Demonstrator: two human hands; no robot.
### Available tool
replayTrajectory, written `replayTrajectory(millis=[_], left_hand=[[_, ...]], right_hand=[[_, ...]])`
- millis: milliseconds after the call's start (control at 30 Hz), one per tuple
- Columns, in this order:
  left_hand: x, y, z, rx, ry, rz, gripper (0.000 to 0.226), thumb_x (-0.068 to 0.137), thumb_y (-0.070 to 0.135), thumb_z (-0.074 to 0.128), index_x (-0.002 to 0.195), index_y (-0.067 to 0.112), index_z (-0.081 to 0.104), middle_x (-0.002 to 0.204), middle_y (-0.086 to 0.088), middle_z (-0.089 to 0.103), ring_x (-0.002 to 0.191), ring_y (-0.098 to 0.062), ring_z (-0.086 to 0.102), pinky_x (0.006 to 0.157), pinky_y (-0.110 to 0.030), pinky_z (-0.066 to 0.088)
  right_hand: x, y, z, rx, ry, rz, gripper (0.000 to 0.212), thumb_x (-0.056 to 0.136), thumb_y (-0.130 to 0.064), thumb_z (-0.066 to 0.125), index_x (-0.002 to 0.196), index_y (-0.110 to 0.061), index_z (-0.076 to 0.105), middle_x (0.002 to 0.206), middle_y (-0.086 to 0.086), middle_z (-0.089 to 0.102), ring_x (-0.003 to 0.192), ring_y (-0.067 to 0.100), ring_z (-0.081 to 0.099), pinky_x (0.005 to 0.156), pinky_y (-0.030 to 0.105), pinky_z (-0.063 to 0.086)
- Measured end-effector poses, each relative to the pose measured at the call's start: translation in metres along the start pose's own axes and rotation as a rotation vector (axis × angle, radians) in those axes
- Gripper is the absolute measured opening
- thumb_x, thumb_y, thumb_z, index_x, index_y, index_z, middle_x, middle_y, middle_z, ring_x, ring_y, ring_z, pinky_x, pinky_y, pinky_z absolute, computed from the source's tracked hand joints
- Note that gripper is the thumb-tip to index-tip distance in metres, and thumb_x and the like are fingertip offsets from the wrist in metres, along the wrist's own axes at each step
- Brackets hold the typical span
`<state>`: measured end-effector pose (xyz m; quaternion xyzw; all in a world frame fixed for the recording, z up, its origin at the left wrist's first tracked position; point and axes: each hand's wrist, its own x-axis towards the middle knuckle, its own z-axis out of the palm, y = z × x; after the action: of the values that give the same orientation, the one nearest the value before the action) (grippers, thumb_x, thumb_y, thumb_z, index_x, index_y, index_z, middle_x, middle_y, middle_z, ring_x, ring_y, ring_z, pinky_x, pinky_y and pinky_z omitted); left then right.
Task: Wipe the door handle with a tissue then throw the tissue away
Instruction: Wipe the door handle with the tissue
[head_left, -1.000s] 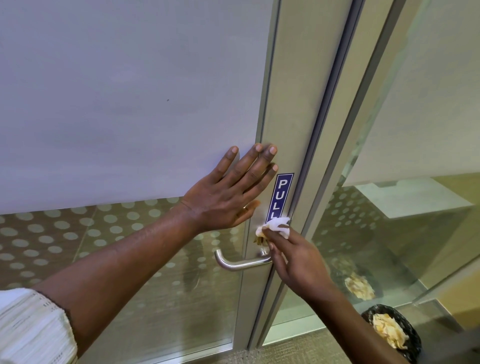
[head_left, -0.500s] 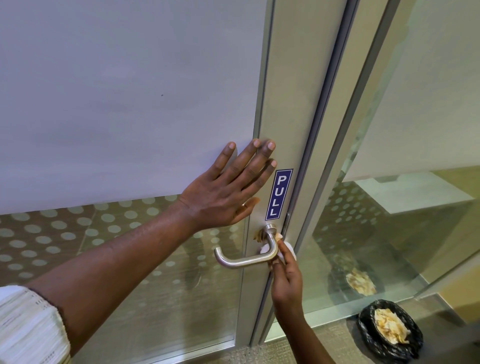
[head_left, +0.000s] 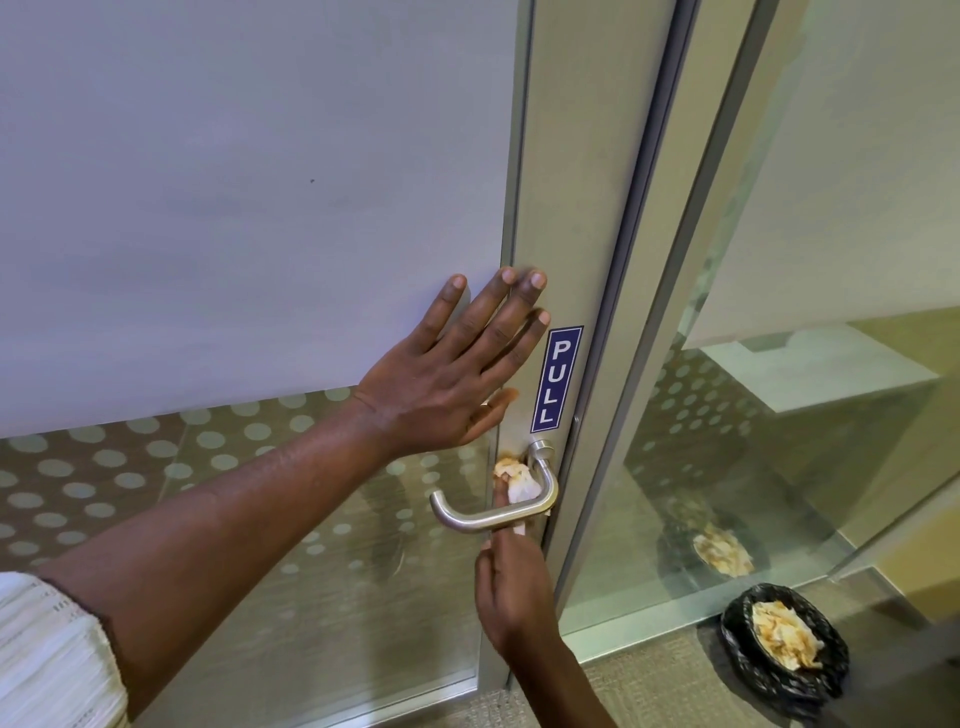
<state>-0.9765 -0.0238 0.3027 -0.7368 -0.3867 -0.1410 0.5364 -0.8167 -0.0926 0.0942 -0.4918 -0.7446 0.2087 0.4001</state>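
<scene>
Head view: looks down along a glass door with a pale grey frosted upper panel (head_left: 249, 197) and a band of frosted dots lower down.
Door handle: brushed silver metal lever handle (head_left: 493, 512), L-shaped, fixed to the pale metal door stile (head_left: 582, 208); its bar runs leftward and curls up at the free end.
Sign: narrow blue sticker with white letters reading PULL (head_left: 556, 379), set upright on the stile just above the handle's base.
Tissue: crumpled white tissue stained orange-brown (head_left: 517, 480), bunched into a small wad; it sits behind the handle's bend, pressed against the stile just below the lever's round base, and a scrap of it shows under the bar.
Right hand: right hand (head_left: 514, 597) reaches up from below the lever, fingers closed on the tissue, with a fingertip showing above the bar beside the wad.
Left hand: left hand (head_left: 452, 374) lies flat and open on the door, fingers spread, holding nothing; its fingertips reach the stile's edge, left of the sign and above the handle.
Sleeve: white knitted sleeve (head_left: 47, 654) at the lower left corner.
Bin: black plastic-lined bin (head_left: 784, 649) on the beige carpet at lower right, well apart from the handle, holding crumpled stained tissues; the glass beside it mirrors it.
</scene>
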Motion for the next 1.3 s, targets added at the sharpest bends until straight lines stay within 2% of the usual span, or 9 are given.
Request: replayTrajectory(millis=[67,167,300,433,600,767,1033,1167,1300], left_hand=[[0.0,0.0,0.0,0.0,0.0,-0.001,0.073,0.107,0.047,0.043,0.164,0.005,0.028,0.17,-0.023,0.023,0.157,-0.041,0.023,0.127,-0.056,0.008],[0.0,-0.001,0.0,-0.001,-0.008,0.006,0.072,0.107,0.047,0.042,0.164,0.005,0.028,0.169,-0.023,0.023,0.157,-0.041,0.023,0.126,-0.057,0.009],[0.0,-0.001,-0.001,-0.007,-0.012,0.01,0.072,0.108,0.047,0.041,0.164,0.004,0.028,0.169,-0.024,0.024,0.156,-0.041,0.024,0.126,-0.058,0.012],[0.0,-0.001,-0.001,-0.003,-0.019,0.015,0.072,0.108,0.048,0.04,0.164,0.004,0.027,0.169,-0.024,0.022,0.157,-0.042,0.022,0.126,-0.058,0.011],[0.0,-0.002,-0.001,0.003,-0.005,0.02,0.072,0.108,0.047,0.04,0.164,0.004,0.027,0.169,-0.025,0.023,0.156,-0.042,0.022,0.126,-0.057,0.008],[0.0,-0.002,0.0,0.0,-0.004,0.022,0.073,0.109,0.048,0.039,0.165,0.004,0.026,0.169,-0.024,0.022,0.157,-0.042,0.022,0.127,-0.057,0.006],[0.0,-0.002,-0.001,-0.005,-0.013,0.025,0.074,0.109,0.049,0.039,0.165,0.004,0.025,0.17,-0.024,0.02,0.157,-0.042,0.02,0.127,-0.056,0.006],[0.0,-0.002,-0.002,-0.013,-0.019,0.027,0.073,0.109,0.049,0.038,0.165,0.004,0.024,0.17,-0.024,0.02,0.157,-0.042,0.02,0.127,-0.056,0.004],[0.0,-0.002,-0.003,-0.024,-0.023,0.021,0.073,0.109,0.048,0.039,0.165,0.004,0.024,0.17,-0.024,0.02,0.157,-0.042,0.019,0.127,-0.057,0.005]], right_hand=[[0.011,-0.002,0.004,-0.123,-0.019,-0.051,0.065,0.094,-0.025,0.042,0.156,-0.013,0.029,0.148,0.015,0.05,0.137,0.029,0.042,0.113,0.045,0.04],[0.02,-0.006,0.008,-0.181,0.025,-0.065,0.077,0.093,-0.026,0.044,0.16,-0.016,0.008,0.158,0.016,0.036,0.147,0.031,0.028,0.119,0.043,0.03],[0.004,-0.001,0.017,-0.218,0.025,-0.026,0.069,0.088,-0.02,0.05,0.153,-0.009,0.028,0.135,0.019,0.06,0.129,0.034,0.046,0.11,0.046,0.038],[-0.007,0.001,0.018,-0.223,0.032,-0.029,0.07,0.084,-0.013,0.059,0.147,-0.009,0.031,0.123,0.016,0.066,0.123,0.024,0.039,0.101,0.053,0.05],[0.033,-0.013,0.014,-0.168,0.156,-0.116,0.066,0.097,-0.026,0.054,0.155,-0.007,0.028,0.157,0.02,0.036,0.152,0.032,0.017,0.124,0.043,0.016],[0.038,-0.025,0.021,-0.181,0.194,-0.077,0.076,0.094,-0.034,0.062,0.155,-0.008,0.025,0.16,0.022,0.03,0.151,0.041,0.018,0.122,0.045,0.017],[-0.009,0.012,0.025,-0.349,-0.047,0.032,0.044,0.093,-0.027,0.043,0.129,-0.008,0.058,0.128,0.012,0.064,0.131,0.03,0.051,0.125,0.038,-0.003],[-0.003,0.003,0.027,-0.345,-0.042,0.005,0.04,0.094,-0.028,0.047,0.128,-0.009,0.057,0.125,0.015,0.065,0.127,0.033,0.055,0.124,0.04,0.004],[0.031,-0.02,0.02,-0.249,0.188,-0.124,0.066,0.09,-0.023,0.066,0.147,-0.001,0.042,0.148,0.024,0.047,0.144,0.04,0.033,0.12,0.049,0.024]])
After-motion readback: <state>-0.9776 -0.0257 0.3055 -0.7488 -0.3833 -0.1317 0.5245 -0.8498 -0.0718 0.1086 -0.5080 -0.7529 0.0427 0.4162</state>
